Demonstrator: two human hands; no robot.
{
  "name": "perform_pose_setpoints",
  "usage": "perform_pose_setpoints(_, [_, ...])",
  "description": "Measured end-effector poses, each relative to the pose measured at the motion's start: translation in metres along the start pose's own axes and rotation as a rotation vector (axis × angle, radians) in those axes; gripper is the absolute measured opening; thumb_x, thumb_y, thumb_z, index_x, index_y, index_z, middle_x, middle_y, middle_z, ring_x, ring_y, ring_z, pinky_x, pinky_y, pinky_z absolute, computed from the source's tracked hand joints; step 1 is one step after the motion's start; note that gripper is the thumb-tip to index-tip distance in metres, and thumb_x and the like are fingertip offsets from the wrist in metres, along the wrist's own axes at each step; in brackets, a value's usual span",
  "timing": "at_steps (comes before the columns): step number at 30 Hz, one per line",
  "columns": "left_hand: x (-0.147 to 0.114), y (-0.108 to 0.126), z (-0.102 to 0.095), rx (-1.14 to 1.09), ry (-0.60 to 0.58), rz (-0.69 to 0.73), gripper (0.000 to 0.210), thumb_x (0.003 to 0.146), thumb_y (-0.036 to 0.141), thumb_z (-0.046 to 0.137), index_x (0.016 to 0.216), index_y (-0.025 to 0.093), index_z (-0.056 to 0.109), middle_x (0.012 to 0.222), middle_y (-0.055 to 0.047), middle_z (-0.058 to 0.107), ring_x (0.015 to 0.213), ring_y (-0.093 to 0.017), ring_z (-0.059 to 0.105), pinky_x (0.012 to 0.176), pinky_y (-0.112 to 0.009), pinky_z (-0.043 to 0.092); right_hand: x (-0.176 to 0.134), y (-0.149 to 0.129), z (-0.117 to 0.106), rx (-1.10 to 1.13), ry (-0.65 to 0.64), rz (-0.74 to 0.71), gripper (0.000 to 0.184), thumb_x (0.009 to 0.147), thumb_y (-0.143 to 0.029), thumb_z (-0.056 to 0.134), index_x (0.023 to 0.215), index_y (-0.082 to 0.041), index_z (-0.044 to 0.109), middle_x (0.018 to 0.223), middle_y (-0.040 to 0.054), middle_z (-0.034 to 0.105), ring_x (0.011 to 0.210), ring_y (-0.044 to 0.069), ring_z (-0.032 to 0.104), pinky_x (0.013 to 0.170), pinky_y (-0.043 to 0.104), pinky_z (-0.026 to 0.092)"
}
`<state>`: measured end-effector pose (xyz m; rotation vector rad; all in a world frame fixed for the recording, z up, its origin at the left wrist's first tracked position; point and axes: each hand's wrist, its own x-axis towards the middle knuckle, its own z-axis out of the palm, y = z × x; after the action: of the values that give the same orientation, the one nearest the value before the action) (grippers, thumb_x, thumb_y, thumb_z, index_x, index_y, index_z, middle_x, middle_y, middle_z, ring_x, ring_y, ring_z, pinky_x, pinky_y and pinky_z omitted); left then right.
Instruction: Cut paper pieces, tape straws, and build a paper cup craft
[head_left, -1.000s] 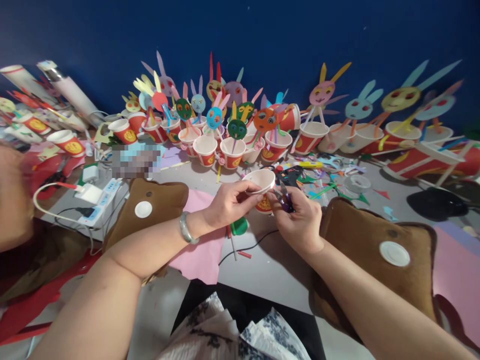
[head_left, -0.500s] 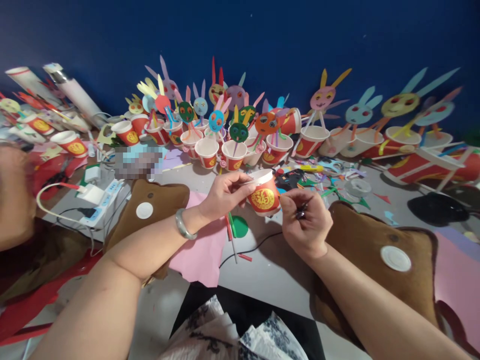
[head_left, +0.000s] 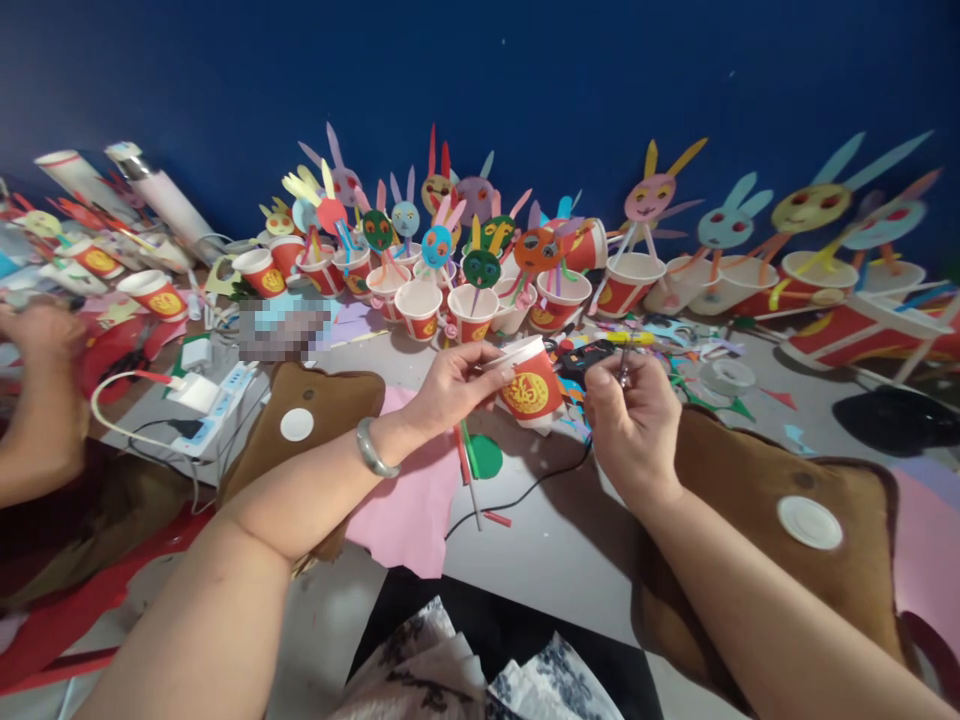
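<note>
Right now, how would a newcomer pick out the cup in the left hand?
Below the blue wall stand paper cups, many bearing long-eared faces. Nearer, the left hand holds a red cup with a yellow emblem. Unlike those neighbours, it is gripped in a hand and bears no face.

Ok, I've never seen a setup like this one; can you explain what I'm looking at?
There is no machine here: a person works with two bare hands, and a camera worn on their head looks forward and down. The left hand holds a red paper cup. The right hand, apart from the cup, grips a small dark tool, mostly hidden by the fingers. On the table lie pink paper, scraps and two brown cushions; behind stand more cups, many with paper rabbits. Another person's arm shows at the picture's left edge.
</note>
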<state>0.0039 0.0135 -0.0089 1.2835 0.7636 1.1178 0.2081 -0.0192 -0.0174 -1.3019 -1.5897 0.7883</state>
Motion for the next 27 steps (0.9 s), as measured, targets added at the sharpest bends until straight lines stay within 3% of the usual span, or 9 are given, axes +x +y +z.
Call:
perform_pose_setpoints(4, [0.000,-0.002,0.000,-0.002,0.009,0.013,0.034,0.078,0.042,0.078,0.084,0.014,0.060,0.064,0.004,0.057,0.048,-0.005,0.054,0.044,-0.017,0.043,-0.011,-0.008,0.008,-0.118,0.163,-0.111,0.039,0.094,-0.060,0.048,0.086,-0.022,0.054,0.061,0.0004,0.052,0.055,0.015,0.046,0.052,0.029,0.037])
perform_pose_setpoints(8, [-0.002,-0.004,0.001,0.010,0.051,0.038,0.034,0.077,0.041,0.078,0.088,0.014,0.060,0.068,0.003,0.061,0.048,-0.005,0.055,0.044,-0.016,0.044,-0.015,-0.014,0.013,-0.229,0.140,-0.219,0.043,0.089,-0.064,0.054,0.080,-0.022,0.051,0.058,-0.0032,0.051,0.050,0.012,0.042,0.048,0.026,0.034])
perform_pose_setpoints(13, [0.000,-0.004,0.000,0.033,0.048,0.067,0.035,0.080,0.042,0.076,0.096,0.013,0.064,0.067,0.003,0.062,0.048,-0.006,0.056,0.045,-0.017,0.046,-0.014,-0.016,0.013,-0.257,0.113,-0.224,0.043,0.093,-0.064,0.046,0.083,-0.022,0.050,0.057,-0.0031,0.051,0.049,0.012,0.042,0.048,0.026,0.034])
perform_pose_setpoints(20, [0.001,-0.008,-0.002,0.096,0.064,0.135,0.035,0.080,0.044,0.076,0.086,0.015,0.058,0.069,0.002,0.063,0.055,-0.009,0.062,0.050,-0.020,0.049,-0.015,-0.014,0.014,-0.311,0.231,-0.238,0.038,0.095,-0.058,0.046,0.082,-0.022,0.049,0.062,-0.0009,0.052,0.052,0.013,0.044,0.051,0.027,0.035])
perform_pose_setpoints(23, [-0.001,-0.006,-0.003,0.285,0.084,0.279,0.031,0.084,0.043,0.073,0.082,0.015,0.061,0.071,0.000,0.064,0.061,-0.009,0.061,0.055,-0.021,0.050,-0.016,-0.009,0.013,-0.298,0.292,-0.259,0.034,0.095,-0.054,0.048,0.084,-0.022,0.051,0.064,0.0005,0.053,0.055,0.015,0.046,0.054,0.029,0.038])
perform_pose_setpoints(27, [-0.008,0.002,-0.008,0.817,0.095,0.688,0.019,0.094,0.032,0.063,0.084,0.016,0.065,0.078,-0.003,0.067,0.071,-0.011,0.062,0.065,-0.023,0.051,-0.017,-0.005,0.012,-0.264,0.333,-0.289,0.030,0.095,-0.051,0.050,0.087,-0.022,0.053,0.066,0.0014,0.054,0.056,0.016,0.048,0.057,0.031,0.041])
